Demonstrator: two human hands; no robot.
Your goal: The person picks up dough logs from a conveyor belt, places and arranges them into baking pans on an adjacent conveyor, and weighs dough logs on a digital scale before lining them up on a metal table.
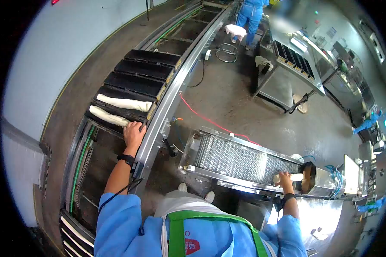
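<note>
My left hand (pixel 134 133) is at the right end of a long pale dough strip (pixel 105 115), with its fingers curled over that end beside the pan's edge. The strip lies in the nearest trough of a black ribbed baking pan (pixel 137 69). A second dough strip (pixel 123 103) rests in the trough behind it. Over at the right, my right hand (pixel 284 183) has its fingers closed around the near end of a dough roll (pixel 297 176). That roll lies at the outlet end of a metal mesh conveyor (pixel 227 158), its far end by a brownish block (pixel 309 177).
The pan sits on a chain conveyor with a steel side rail (pixel 167 107). More dough strips lie in another pan (pixel 75 233) at lower left. A steel table (pixel 283 85) holds black pans; a stool (pixel 226 53) and a person in blue (pixel 249 19) are farther back.
</note>
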